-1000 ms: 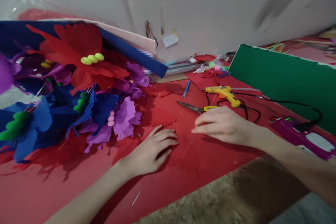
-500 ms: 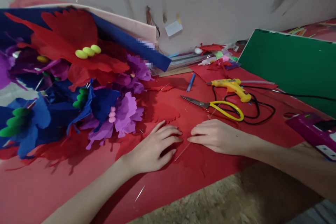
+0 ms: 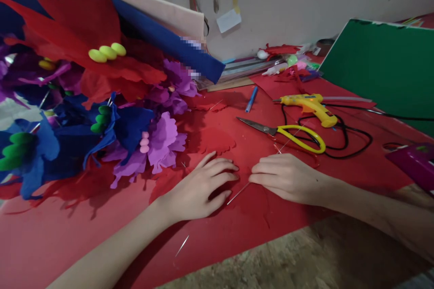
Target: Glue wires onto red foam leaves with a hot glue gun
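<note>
My left hand (image 3: pixel 203 185) rests palm down on the red surface, fingers spread and slightly bent, holding nothing. Under and around it lie red felt pieces (image 3: pixel 166 185) that blend with the red sheet below. My right hand (image 3: pixel 288 178) is closed, its fingertips pressed down on a thin pale wire (image 3: pixel 239 193). One end of that wire sticks out toward my left thumb; a thin line also shows beyond the knuckles, toward the scissors. A butterfly-shaped red felt outline (image 3: pixel 254 207) seems to lie beneath the wire, hard to make out.
Yellow-handled scissors (image 3: pixel 301 137) and a yellow glue gun (image 3: pixel 313 106) with a black cord lie beyond my right hand. A blue marker (image 3: pixel 251 99) is nearby. Felt butterflies (image 3: pixel 111 72) crowd the left. A green board (image 3: pixel 383 67) leans at right; a short needle-like wire (image 3: pixel 182 245) lies in front.
The view has shifted slightly, so the tools on the right appear farther right. Both hands keep nearly the same pose, with the wire still under my right fingertips.
</note>
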Tool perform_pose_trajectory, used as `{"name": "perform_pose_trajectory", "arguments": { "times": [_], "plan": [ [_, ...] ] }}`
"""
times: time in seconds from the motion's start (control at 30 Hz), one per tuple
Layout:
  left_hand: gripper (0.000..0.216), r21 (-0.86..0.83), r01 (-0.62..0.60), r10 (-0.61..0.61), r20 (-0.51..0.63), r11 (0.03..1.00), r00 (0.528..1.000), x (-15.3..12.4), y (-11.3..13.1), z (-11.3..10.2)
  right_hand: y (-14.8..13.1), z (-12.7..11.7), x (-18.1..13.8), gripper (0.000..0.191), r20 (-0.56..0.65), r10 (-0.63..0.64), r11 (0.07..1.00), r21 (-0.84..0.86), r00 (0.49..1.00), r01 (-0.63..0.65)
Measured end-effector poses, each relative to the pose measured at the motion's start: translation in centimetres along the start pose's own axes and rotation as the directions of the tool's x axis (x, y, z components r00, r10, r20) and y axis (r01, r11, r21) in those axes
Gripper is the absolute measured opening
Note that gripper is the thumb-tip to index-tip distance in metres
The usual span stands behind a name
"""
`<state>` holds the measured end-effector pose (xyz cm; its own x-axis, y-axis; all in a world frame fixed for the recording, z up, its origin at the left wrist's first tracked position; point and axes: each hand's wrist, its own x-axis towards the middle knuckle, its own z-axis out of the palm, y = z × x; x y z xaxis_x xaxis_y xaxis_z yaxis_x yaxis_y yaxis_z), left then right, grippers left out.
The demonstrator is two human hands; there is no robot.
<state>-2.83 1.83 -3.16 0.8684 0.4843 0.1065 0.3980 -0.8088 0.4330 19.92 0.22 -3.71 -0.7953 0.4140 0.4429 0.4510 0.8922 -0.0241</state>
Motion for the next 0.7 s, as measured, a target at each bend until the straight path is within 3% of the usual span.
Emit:
{"name": "perform_pose_trajectory", "arguments": {
  "times": [0.3, 0.7],
  "plan": [
    [0.027, 0.001, -0.003, 0.003, -0.004, 1.000, 1.000, 0.0, 0.0, 0.0, -0.2, 0.1, -0.1, 0.030, -0.011, 0.027, 0.999, -0.046, 1.000, -0.028],
    [0.027, 0.013, -0.004, 0.005, -0.004, 1.000, 1.000, 0.0, -0.2, 0.2, 1.3, -0.6, -1.0, 0.027, 0.063, 0.098, 0.995, -0.041, 0.993, -0.096]
  ]
}}
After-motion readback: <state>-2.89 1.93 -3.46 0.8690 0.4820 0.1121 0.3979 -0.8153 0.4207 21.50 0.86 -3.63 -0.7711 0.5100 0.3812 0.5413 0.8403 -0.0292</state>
